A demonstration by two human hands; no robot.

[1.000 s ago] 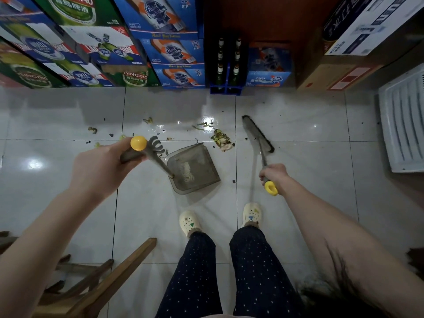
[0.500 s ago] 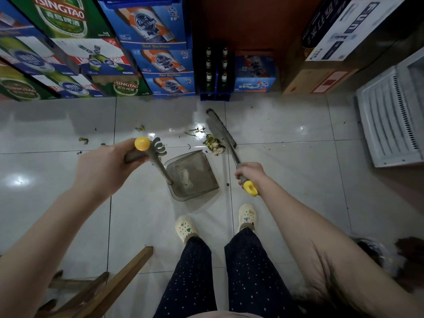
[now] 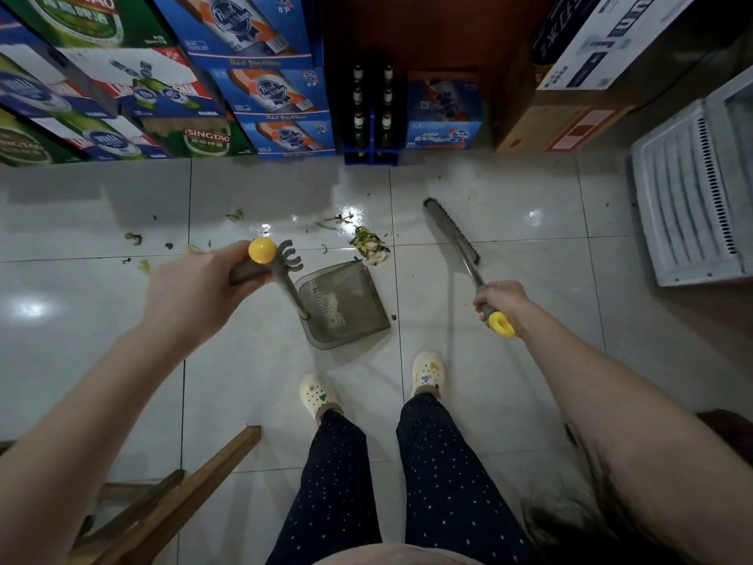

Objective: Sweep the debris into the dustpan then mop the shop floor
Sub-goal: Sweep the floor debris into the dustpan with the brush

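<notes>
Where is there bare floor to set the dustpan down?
Mostly bare tile lies between the broom and the white louvred panel, and between the dustpan and the wooden frame at lower left. Crowded: the strip ahead of the dustpan, where the debris pile and scattered scraps lie before the beer cases.

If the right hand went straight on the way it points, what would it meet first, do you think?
Most likely the broom's own brush head, along the shaft the right hand grips; the debris pile lies left of that line. Depth is unclear.
</notes>
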